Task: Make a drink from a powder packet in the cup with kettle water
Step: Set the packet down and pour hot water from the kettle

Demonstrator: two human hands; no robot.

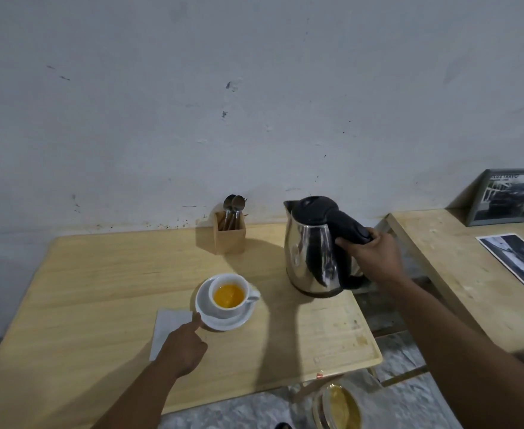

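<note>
A white cup (230, 281) holding orange liquid stands on a white saucer (223, 322) near the middle of the wooden table (99, 289). My left hand (183, 345) rests in front of it, its index finger stretched out and touching the saucer's near rim. A steel kettle (312, 255) with a black lid and handle stands upright on the table to the right. My right hand (375, 258) is wrapped around the kettle's handle. No powder packet is visible.
A white napkin (169, 326) lies under my left hand. A wooden holder with spoons (229, 230) stands at the back by the wall. A second table (459, 274) with framed pictures is on the right. A bin (338, 407) sits on the floor below.
</note>
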